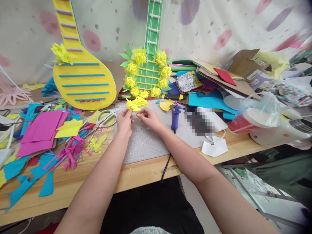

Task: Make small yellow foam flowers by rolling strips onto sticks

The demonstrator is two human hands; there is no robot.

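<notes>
Over the grey cutting mat [143,146], a yellow paper flower [136,103] is held up between my two hands. My left hand [125,123] is closed round its base, thumb and fingers pinching. The fingertips of my right hand [151,119] press together at the flower's lower right edge; any small thing between them is too fine to make out. Just behind stands a green paper guitar [149,76] ringed with yellow flowers. A yellow paper instrument [84,78] with blue strips and one flower leans at the left.
A purple glue gun [175,117] stands right of my hands, its cord running off the front edge. Scissors [106,119] and coloured paper scraps [46,130] spread leftward. On the right are a bagged cup [253,117], a white flask [275,132] and piled cardboard [219,76].
</notes>
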